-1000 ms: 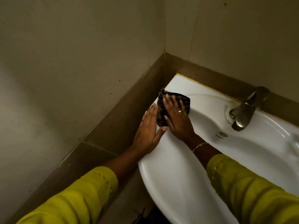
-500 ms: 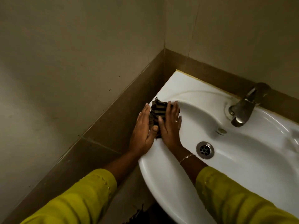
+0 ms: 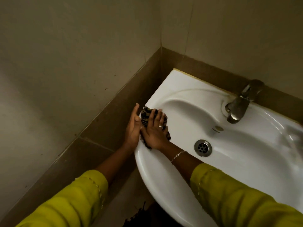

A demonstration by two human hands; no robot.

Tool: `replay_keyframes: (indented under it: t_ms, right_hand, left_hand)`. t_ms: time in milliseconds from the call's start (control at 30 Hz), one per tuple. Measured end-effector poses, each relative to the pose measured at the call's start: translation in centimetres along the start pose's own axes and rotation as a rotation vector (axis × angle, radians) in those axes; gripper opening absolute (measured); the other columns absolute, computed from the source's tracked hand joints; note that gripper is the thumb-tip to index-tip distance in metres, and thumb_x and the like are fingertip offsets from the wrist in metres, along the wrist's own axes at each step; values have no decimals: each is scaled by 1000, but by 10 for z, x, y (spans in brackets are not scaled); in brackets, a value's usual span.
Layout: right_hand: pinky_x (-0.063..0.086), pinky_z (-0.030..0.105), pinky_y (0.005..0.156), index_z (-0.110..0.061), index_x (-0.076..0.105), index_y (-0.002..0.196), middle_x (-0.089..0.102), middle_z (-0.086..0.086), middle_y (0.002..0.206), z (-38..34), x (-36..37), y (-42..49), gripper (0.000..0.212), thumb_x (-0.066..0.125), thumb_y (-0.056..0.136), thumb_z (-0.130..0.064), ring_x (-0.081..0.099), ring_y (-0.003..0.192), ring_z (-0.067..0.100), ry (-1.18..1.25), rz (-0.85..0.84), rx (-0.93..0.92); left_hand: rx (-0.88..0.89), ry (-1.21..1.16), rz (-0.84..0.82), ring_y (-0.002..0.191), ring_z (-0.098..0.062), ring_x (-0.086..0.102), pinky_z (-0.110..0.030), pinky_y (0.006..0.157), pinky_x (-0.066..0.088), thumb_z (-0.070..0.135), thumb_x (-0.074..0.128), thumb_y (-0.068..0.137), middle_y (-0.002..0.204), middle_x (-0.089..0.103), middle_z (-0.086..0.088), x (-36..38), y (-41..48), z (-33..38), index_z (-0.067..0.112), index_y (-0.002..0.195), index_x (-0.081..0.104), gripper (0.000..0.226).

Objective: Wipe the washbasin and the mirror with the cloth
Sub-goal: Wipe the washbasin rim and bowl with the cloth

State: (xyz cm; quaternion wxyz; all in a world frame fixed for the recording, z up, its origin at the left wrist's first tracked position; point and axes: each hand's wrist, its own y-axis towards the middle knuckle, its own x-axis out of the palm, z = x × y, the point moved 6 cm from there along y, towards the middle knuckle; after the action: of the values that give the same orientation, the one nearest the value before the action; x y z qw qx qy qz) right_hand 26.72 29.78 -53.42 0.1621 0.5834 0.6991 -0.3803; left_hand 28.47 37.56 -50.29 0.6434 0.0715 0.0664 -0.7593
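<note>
washbasin of white glazed ceramic (image 3: 164,185) carries the dark striped, fray-edged cloth (image 3: 145,117) on its flat rim, to the left of the round steel drain (image 3: 203,147) and a little farther back. the right hand (image 3: 155,131) lies flat on the cloth, fingers straight and slightly spread, pressing it down rather than curling round it. the left hand (image 3: 133,128) stands on edge against the outside of the rim, farther left of the drain than the cloth, fingers straight and close together, holding nothing, thumb just beside the cloth's edge.

by my judgement the task is in its first half. the wipe is at work on the rim. the bowl around the drain and the ledge behind it look white and unmarked, though nothing shows whether the cloth has passed there. the mirror is not in view — that part looks left to do.

counted: one washbasin, one cloth, one drain, one grey metal tap (image 3: 237,107) behind and right of the drain, two hands, two yellow-green sleeves (image 3: 73,202), one thin bracelet (image 3: 177,155) on the right wrist, one ring (image 3: 160,126) on the right hand — and no mirror to count.
</note>
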Motion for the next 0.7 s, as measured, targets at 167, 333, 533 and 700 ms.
replay_keyframes:
  t_ms: [167,333,533,700]
  right_hand:
    - [-2,60,110,-12,-24,142,-33,13,149,-10,8,-23,77,31,97,-41,-29,137,30,-5,-180,38]
    - [-6,60,109,-16,-26,142,-36,12,148,-10,20,-59,84,40,95,-39,-32,136,31,21,-332,43]
    - [-5,59,110,-17,-17,146,-29,11,151,2,29,-105,74,32,97,-43,-29,137,33,-56,-379,-47]
    - [-9,56,111,-22,-7,148,-21,7,154,24,32,-144,67,29,97,-46,-22,140,28,-81,-376,-111]
  left_hand:
    - [52,152,-95,137,-11,22,-23,113,19,82,22,75,149,23,-2,-2,-9,0,7,141,26,100]
    - [212,641,-238,139,-18,13,-20,111,2,50,13,83,149,24,-17,6,-24,9,0,137,33,76]
    - [351,920,-430,141,-23,14,-37,114,0,75,-1,79,148,29,-16,29,-47,16,3,136,38,100]
    - [333,980,-561,142,-23,15,-36,115,-1,81,-6,72,148,31,-15,54,-79,10,6,136,41,109]
